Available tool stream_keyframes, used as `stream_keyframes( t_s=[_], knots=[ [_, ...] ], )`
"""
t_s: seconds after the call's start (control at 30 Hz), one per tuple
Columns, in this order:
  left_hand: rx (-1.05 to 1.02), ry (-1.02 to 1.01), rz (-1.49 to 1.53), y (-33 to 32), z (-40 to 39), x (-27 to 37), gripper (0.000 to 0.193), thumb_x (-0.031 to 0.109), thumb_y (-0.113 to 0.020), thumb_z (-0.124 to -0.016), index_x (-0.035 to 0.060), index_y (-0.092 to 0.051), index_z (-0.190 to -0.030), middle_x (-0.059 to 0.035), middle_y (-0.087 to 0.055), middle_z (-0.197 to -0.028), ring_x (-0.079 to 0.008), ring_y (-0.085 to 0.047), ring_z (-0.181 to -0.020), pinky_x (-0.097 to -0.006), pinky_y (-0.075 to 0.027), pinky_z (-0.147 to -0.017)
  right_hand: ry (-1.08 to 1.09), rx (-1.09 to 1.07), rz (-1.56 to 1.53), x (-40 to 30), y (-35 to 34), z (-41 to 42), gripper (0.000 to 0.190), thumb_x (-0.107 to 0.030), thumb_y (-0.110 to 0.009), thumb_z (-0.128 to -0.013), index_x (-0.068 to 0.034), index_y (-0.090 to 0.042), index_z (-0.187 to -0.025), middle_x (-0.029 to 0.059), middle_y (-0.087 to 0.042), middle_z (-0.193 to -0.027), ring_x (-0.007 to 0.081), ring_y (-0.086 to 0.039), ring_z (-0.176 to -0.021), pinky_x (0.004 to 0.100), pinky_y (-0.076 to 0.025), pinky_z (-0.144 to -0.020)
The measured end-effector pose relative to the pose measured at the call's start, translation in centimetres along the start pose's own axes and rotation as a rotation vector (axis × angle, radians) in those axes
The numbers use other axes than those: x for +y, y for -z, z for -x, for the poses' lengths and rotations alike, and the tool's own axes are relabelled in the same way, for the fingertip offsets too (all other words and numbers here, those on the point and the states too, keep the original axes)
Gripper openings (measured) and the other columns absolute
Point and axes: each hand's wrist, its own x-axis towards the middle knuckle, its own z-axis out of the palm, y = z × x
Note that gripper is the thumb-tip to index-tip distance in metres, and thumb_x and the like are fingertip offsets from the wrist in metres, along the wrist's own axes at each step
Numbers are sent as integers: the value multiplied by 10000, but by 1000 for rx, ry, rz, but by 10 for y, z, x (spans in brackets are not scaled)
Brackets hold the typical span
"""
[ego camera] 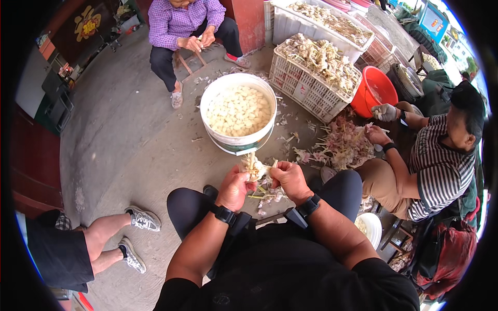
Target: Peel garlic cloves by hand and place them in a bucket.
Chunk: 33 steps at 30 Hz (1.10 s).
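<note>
My left hand grips a garlic bulb with its stem pointing up, held over my lap. My right hand pinches a strip of papery skin or a stalk at the bulb's right side. Just beyond both hands stands a white bucket with its handle hanging toward me. Peeled garlic cloves fill much of it. Garlic skins and stalks lie on the ground beneath my hands.
A plastic crate heaped with garlic bulbs stands at the back right, beside a red bucket. A seated person in stripes works by a skin pile. Another person sits opposite. At left are someone's legs.
</note>
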Motion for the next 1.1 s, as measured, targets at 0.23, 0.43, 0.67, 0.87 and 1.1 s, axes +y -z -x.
stream_keyframes(
  t_s=[0.23,0.43,0.67,0.87,1.1],
  knots=[
    [-9,104,12,6,3,0,322,226,-605,-878,58,-591,-1153,-52,-651,-961,-106,-599,-746,-265,-504,-593,-143,-136,41,5,17,1,130,-86,-681,-852,-6,-617,-932,25,-626,-738,89,-554,-526,242,-427,-484],
    [22,170,-291,6,-1,-5,340,278,-634,-913,55,-594,-1166,-32,-647,-1030,-98,-621,-836,-254,-541,-651,191,-42,7,-14,38,-1,218,-36,-732,-854,-21,-634,-1048,-14,-581,-784,51,-545,-727,225,-473,-654],
    [-56,250,-307,8,-9,-6,398,270,-689,-906,30,-583,-1205,-52,-652,-1062,-118,-629,-892,-262,-548,-706,335,-147,476,-22,14,2,253,-153,-788,-811,-13,-692,-999,68,-646,-780,132,-620,-684,294,-509,-635],
    [40,216,-490,10,-10,-24,425,157,-729,-794,-14,-621,-1167,-24,-655,-890,-85,-599,-720,-221,-477,-581,463,-53,840,-17,5,13,174,-148,-742,-801,-19,-712,-913,163,-679,-793,286,-679,-670,368,-537,-624],
    [172,-46,-855,15,-8,-44,428,263,-742,-694,-36,-677,-992,-181,-707,-840,-221,-679,-776,-366,-523,-734,580,37,1026,10,0,12,94,-93,-691,-790,-5,-673,-763,190,-652,-710,366,-663,-682,419,-524,-625]
  ],
)
